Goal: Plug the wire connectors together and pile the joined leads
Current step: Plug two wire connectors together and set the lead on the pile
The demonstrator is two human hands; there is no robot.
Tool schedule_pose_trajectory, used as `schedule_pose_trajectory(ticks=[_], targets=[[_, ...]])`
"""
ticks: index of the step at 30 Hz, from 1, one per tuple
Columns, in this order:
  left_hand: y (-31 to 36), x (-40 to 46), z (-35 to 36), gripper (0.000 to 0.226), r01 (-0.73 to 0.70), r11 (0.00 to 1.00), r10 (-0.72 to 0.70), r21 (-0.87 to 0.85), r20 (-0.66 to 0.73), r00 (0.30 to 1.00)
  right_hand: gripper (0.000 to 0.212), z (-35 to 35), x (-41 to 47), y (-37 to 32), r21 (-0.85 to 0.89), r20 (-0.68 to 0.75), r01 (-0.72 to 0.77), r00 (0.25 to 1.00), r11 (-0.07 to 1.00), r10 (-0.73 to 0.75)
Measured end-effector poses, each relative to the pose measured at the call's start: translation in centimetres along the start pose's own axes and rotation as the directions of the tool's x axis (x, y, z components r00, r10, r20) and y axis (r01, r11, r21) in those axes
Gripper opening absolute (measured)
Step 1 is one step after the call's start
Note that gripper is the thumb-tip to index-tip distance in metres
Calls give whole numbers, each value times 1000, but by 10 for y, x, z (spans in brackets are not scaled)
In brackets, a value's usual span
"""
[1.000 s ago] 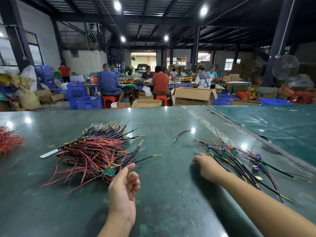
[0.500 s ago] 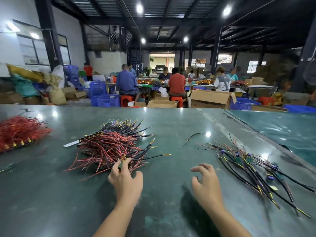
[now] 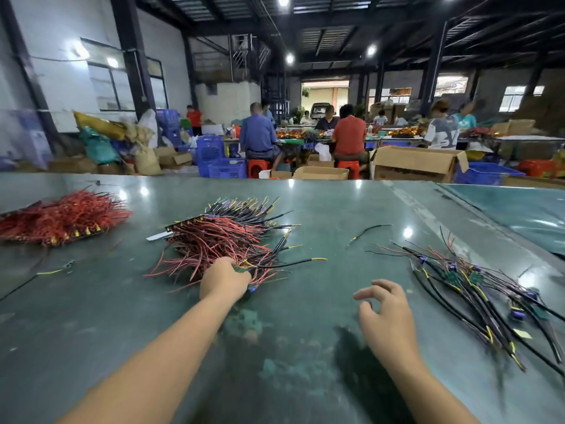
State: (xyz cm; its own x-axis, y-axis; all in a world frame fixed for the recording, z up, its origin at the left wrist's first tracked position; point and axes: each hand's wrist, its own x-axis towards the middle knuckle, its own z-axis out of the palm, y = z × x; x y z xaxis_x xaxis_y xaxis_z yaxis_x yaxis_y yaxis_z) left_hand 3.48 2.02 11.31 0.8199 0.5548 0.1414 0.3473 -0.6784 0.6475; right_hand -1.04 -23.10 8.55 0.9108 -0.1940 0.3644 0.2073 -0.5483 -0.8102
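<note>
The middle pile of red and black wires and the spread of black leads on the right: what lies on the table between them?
One loose black lead on the bare green table, in the head view.

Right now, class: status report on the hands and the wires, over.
Left hand gripping into middle wire pile. Right hand open, holding nothing. Joined leads piled at right. Nothing in the way.

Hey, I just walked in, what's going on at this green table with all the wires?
A person is working through wire leads on a green table. Their left hand has its grip on leads at the near edge of the middle pile of red and black wires. The right hand hovers open above the table, holding nothing. A looser spread of black leads lies to the right, and a red bundle sits far left.
</note>
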Motion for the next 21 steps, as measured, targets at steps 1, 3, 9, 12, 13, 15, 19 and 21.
schedule_pose_trajectory(ticks=[1,3,9,12,13,15,19,21], targets=[[5,-1,-6,18,9,1000,-8,-8,32,999,28,0,0,-1,12,7,-4,1000,1000,4],[15,-2,-16,20,55,991,-40,-120,126,991,28,-1,-1,-2,35,24,1,1000,999,-2],[49,-35,-24,18,461,464,-56,-757,494,867,30,0,-5,-8,182,167,-11,986,983,-20],[53,-62,-10,14,473,408,-58,-781,495,867,24,2,-8,-15,271,316,-85,949,959,-6],[55,-71,-5,14,487,402,-65,-775,507,860,24,3,-9,-16,295,354,-112,935,949,0],[55,-84,4,18,502,407,-58,-764,526,848,29,6,-12,-18,353,395,-177,918,919,26],[52,-102,13,13,389,559,123,-732,537,835,30,8,-14,-23,427,432,-251,901,869,47],[46,-103,17,44,295,623,208,-725,517,830,25,8,-14,-23,451,441,-254,897,856,34]])
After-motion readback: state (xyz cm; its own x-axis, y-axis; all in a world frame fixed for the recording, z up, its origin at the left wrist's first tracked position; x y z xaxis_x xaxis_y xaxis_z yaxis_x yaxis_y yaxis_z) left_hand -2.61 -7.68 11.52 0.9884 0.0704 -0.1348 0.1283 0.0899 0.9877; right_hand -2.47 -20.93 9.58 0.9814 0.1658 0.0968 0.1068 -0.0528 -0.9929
